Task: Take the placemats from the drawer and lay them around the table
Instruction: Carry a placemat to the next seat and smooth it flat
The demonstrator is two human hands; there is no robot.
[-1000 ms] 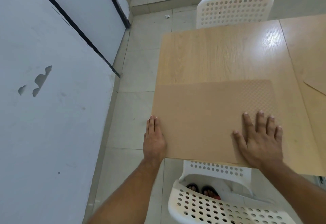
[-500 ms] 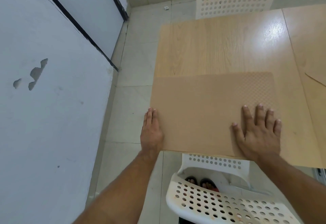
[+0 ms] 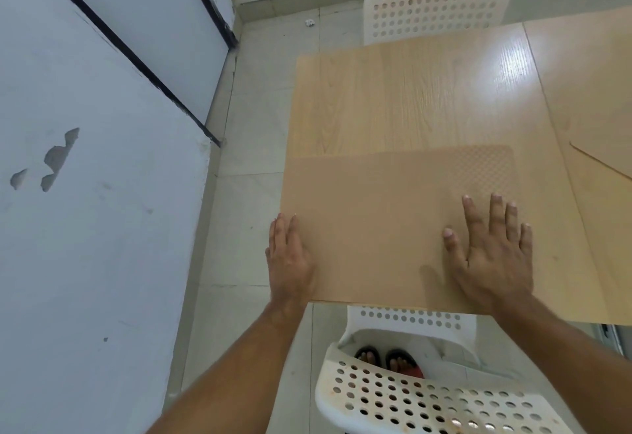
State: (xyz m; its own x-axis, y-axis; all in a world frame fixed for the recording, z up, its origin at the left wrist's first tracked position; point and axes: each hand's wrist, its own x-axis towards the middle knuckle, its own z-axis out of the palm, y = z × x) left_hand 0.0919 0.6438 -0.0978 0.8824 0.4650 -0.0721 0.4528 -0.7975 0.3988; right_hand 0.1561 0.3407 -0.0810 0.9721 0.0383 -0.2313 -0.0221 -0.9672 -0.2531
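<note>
The placemat (image 3: 393, 228) is lying flat on the near left corner of the table (image 3: 410, 98), and its left side is reaching the table's left edge. At the far left, a pale wall (image 3: 85, 245) with chipped paint is standing beside a tiled floor (image 3: 246, 146). The left hand (image 3: 289, 262) is resting against the left side of the placemat, with its fingers straight and close together, grasping nothing. Below the table's near edge, a white chair (image 3: 427, 403) with holes is standing, and two feet in sandals (image 3: 386, 360) are showing through it. A second white chair (image 3: 437, 6) is standing at the far side. The right hand (image 3: 492, 259) is lying palm down on the right part of the placemat, its fingers spread and straight, grasping nothing. At the right edge, the corner of another mat (image 3: 612, 156) is showing on the table.
</note>
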